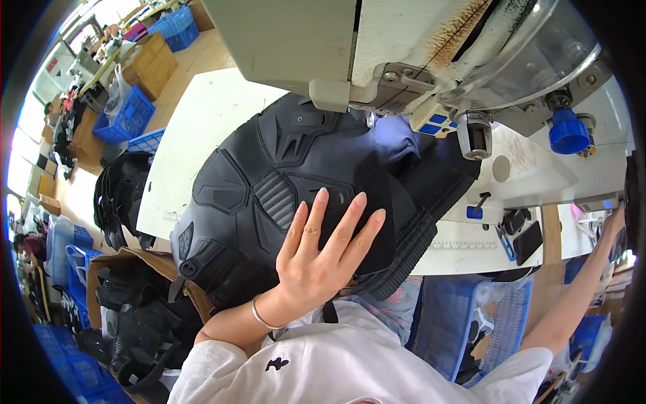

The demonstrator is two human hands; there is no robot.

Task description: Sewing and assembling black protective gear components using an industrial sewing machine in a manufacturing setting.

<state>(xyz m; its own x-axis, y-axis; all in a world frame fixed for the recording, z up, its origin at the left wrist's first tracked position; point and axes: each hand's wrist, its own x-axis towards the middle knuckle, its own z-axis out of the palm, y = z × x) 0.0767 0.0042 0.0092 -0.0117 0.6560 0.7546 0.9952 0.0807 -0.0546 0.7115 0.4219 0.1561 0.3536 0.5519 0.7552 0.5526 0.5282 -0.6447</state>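
A large black padded piece [232, 185] with moulded panels and a ribbed centre, looking like a backpack, lies on the white sewing table [182, 128]. My left hand [323, 252] rests flat on it, fingers spread, holding nothing. The far side of the piece reaches under the head of an industrial sewing machine [296, 47], where a light shines on it. Out to the right, my right arm stretches to the far edge of the view. There my right hand [615, 217] is beside the machine's right end, its fingers too small and hidden to make out.
Blue-handled thread snips [505, 244] and a black phone-like slab [527, 241] lie on the table's right. A cardboard box [108, 266] of black pieces stands at my left. Below the table is a blue crate [444, 323]; more blue crates [124, 118] line the floor.
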